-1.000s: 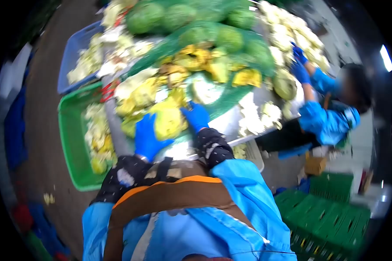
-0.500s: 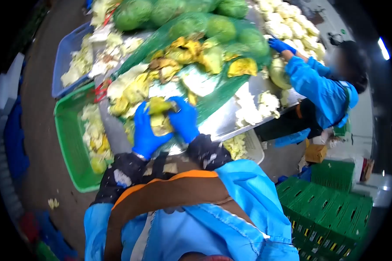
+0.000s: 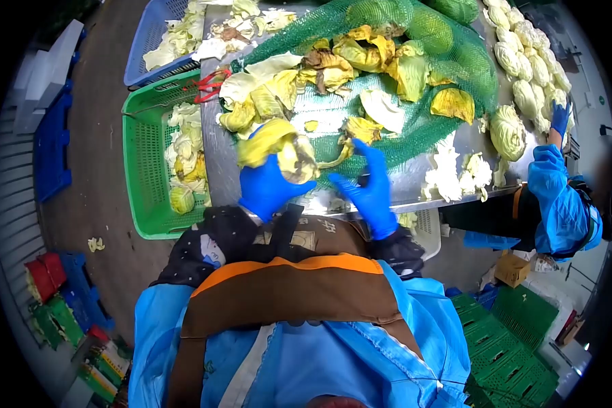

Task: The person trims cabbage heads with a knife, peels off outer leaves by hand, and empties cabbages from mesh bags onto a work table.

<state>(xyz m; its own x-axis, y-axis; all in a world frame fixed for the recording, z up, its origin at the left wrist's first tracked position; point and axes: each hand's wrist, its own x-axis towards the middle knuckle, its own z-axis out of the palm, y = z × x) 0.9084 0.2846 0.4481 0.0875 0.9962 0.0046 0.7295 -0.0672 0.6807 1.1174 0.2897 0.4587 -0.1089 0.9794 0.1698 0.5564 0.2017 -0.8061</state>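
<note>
Blue gloves cover both of my hands. My left hand [image 3: 272, 189] is closed around a yellowed cabbage [image 3: 296, 160] with loose, browned outer leaves; its far side is blurred. To the right, my right hand [image 3: 368, 190] has thumb and fingers apart and nothing between them. Just beyond its fingertips, a withered leaf [image 3: 362, 129] lies on green netting [image 3: 401, 153]. More yellow and brown leaves [image 3: 333, 68] are heaped past my hands on the metal table [image 3: 217, 163].
A green crate [image 3: 132, 163] and a blue crate [image 3: 143, 44], both with leaves, stand at the left. Netted cabbages [image 3: 432, 30] lie at the back. Pale trimmed cabbages [image 3: 523, 58] are piled far right, beside a co-worker in a blue sleeve [image 3: 547, 170].
My right hand has come off the cabbage and moved right, its fingers spreading. The cabbage stays in my left hand. My view has shifted, and the co-worker's gloved hand has moved along the pile.
</note>
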